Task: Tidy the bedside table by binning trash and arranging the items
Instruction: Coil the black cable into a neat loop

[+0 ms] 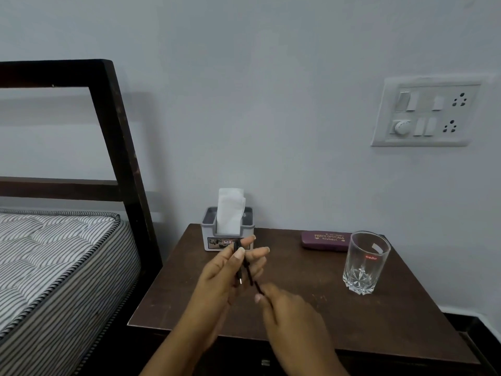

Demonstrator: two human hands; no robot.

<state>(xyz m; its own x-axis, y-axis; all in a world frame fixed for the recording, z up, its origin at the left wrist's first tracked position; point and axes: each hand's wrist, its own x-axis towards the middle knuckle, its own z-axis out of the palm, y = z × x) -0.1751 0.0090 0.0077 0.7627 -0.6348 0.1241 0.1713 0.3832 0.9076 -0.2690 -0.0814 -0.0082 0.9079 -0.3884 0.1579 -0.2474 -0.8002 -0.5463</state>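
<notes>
Both hands hold a black cable over the table's middle.
I see my left hand (230, 270) pinching the cable (245, 264) near its plug, my right hand (287, 308) gripping lower; tissue box (227, 234) back-left corner, glass (364, 263) right edge.

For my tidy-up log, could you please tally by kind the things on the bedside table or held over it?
Tissue box: 1
Spectacle case: 1
Drinking glass: 1
Black cable, held in both hands: 1
Total: 4

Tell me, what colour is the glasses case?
Maroon, with gold lettering; the head view shows the glasses case on the bedside table.
</notes>
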